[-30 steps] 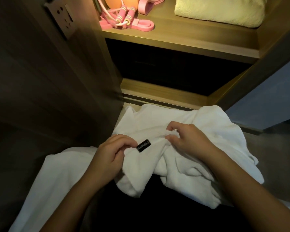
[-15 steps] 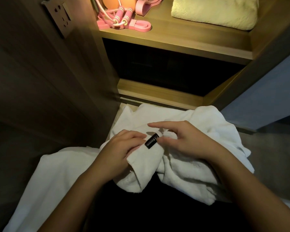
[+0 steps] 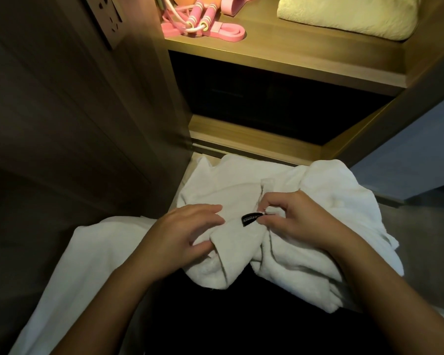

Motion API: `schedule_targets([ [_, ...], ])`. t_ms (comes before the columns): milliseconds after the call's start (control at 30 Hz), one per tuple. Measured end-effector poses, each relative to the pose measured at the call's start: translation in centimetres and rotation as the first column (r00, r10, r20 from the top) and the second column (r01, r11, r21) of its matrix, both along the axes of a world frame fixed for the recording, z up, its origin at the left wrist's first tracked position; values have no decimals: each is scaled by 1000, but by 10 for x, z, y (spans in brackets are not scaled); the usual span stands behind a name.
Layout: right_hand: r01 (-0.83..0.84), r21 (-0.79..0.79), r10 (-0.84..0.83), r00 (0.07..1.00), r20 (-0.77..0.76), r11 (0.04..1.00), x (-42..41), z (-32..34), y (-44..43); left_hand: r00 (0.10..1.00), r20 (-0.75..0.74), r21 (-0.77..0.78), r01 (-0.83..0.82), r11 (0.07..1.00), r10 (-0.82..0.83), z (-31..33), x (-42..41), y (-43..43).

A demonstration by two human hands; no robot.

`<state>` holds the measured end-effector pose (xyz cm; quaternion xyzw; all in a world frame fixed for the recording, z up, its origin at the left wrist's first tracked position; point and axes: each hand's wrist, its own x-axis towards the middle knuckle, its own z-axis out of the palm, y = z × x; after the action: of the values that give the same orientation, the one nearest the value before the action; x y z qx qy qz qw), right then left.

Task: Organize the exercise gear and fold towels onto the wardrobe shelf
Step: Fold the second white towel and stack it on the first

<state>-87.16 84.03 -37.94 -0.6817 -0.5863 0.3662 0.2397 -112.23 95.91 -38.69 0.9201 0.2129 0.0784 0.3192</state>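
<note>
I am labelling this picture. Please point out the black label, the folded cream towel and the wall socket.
black label (image 3: 252, 218), head view, its middle
folded cream towel (image 3: 349, 16), head view, its top face
wall socket (image 3: 108, 19), head view, its front plate

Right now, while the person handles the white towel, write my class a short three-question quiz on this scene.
1. True or false: the cream towel lies folded on the shelf.
2. The right hand pinches: A a sock, B the black label, C a hanger.
3. Which hand grips a fold of the white towel?
Key: 1 true; 2 B; 3 the left hand.
</note>
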Motion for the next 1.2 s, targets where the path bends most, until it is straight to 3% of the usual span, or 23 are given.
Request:
schedule_targets([
  [67, 9, 17, -8, 999, -33, 1000, 0, -1, -1, 999, 6, 46, 48, 998, -48, -1, 5, -3],
  [200, 71, 30, -68, 993, -92, 997, 6, -3, -4, 961, -162, 73, 240, 968, -226, -8, -7, -4],
  [400, 39, 33, -37, 997, -69, 999, 3, -8, 0, 999, -11, -105, 37, 994, -38, -3, -17, 5],
  [567, 24, 31, -20, 994, -103, 999, 1, -4, -1, 983, 39, -370, -150, 917, 177, -4, -10, -2],
  [667, 24, 32, -20, 994, -106, 999, -1, -1, 2, 948, 52, -344, -279, 897, 315, -3, 2, -9],
  [767, 75, 65, -67, 990, -122, 995, -4, 1, 6, 867, 43, -389, -444, 807, 497, -2, 18, -13],
  [900, 253, 167, -217, 954, -208, 953, -10, 3, 11, 740, -20, -529, -579, 621, 673, 4, 38, -11],
  [1067, 427, 199, -373, 891, -259, 882, -18, 4, 18, 667, -21, -606, -601, 522, 745, 7, 55, -12],
  [1200, 453, 164, -406, 878, -255, 876, -23, 2, 20, 607, -66, -641, -634, 433, 792, 0, 50, -10],
])
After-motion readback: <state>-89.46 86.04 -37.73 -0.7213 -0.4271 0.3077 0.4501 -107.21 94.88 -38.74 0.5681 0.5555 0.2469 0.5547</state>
